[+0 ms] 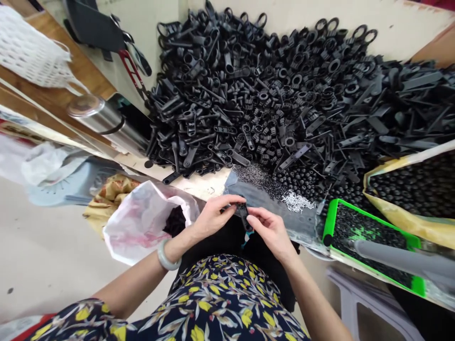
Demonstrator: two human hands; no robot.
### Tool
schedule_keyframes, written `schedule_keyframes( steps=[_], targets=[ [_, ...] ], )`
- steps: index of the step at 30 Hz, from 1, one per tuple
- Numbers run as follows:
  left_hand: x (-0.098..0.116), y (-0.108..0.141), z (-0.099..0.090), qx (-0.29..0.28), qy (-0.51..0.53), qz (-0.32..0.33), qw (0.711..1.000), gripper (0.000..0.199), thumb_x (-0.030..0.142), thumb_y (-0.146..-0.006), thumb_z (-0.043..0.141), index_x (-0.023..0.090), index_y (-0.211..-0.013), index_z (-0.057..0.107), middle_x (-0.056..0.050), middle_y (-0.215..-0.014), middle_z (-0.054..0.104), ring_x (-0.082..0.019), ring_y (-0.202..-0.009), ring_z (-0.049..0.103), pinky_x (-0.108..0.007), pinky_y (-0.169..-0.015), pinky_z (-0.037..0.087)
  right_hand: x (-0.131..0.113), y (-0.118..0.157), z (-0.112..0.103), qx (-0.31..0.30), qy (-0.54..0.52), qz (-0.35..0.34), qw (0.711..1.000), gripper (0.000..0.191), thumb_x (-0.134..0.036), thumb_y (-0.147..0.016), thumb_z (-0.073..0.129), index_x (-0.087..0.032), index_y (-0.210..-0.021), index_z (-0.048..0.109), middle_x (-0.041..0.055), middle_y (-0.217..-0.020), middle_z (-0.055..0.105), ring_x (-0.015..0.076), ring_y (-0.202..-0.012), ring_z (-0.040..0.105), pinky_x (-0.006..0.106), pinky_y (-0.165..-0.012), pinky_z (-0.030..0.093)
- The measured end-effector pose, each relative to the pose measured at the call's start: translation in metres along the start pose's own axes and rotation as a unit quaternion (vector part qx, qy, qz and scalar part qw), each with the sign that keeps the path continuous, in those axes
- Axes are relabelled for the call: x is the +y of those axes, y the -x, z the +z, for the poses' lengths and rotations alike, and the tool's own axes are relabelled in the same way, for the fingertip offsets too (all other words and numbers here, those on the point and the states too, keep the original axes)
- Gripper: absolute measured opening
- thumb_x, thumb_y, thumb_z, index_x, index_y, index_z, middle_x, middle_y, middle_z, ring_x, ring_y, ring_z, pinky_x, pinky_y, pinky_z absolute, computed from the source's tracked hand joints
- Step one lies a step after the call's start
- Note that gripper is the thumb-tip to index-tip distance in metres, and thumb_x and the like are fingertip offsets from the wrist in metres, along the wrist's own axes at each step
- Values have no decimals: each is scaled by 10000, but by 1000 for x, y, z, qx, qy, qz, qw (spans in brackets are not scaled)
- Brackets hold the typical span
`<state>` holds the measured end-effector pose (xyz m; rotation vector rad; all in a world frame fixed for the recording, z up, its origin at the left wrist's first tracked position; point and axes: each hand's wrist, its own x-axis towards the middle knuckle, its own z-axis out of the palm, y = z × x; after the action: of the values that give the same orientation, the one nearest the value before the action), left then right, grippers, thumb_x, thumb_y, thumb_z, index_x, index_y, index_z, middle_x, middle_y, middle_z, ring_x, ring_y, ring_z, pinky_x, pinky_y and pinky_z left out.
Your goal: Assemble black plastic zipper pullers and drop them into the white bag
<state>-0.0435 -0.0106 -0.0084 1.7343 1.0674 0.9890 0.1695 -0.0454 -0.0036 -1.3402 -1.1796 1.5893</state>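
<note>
Between my two hands, just over the table's front edge, is a small flat black plastic part (243,214). My left hand (219,211) pinches its upper end between thumb and fingers. At its lower right side, the thumb and fingertips of my right hand (270,228) close on the same part. Just beyond lie a heap of small silver pins (297,201), many tiny dark pieces (256,176) and round black beads (295,182). Behind them rises a large pile of black plastic clamps and rings (263,94).
A green tray (332,220) of small black pieces stands to the right, under a grey tube (394,253). Beyond it is a yellow sack (415,222) of black balls. A white bag (131,227) hangs open at left, below a steel flask (106,121). A stool (355,293) stands lower right.
</note>
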Motion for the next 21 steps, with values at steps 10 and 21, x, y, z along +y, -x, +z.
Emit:
schedule_keyframes(
  steps=[10, 21],
  targets=[
    [11, -1, 25, -1, 375, -225, 900, 702, 182, -892, 608, 227, -1573, 445, -102, -1191, 796, -256, -1153, 741, -395, -1060, 526, 6, 2, 16, 85, -34, 0, 996, 331, -464, -853, 821, -213, -1069, 822, 33, -869, 771, 120, -612, 631, 259, -603, 595],
    [30, -17, 32, 7, 375, -325, 868, 454, 364, -845, 799, 130, -1222, 703, -145, -1183, 781, -230, -1009, 726, -278, -800, 549, 11, 0, 21, 103, -12, -31, 994, 320, -460, -913, 758, -218, -1115, 807, 41, -901, 774, 155, -652, 677, 299, -635, 616]
  ],
)
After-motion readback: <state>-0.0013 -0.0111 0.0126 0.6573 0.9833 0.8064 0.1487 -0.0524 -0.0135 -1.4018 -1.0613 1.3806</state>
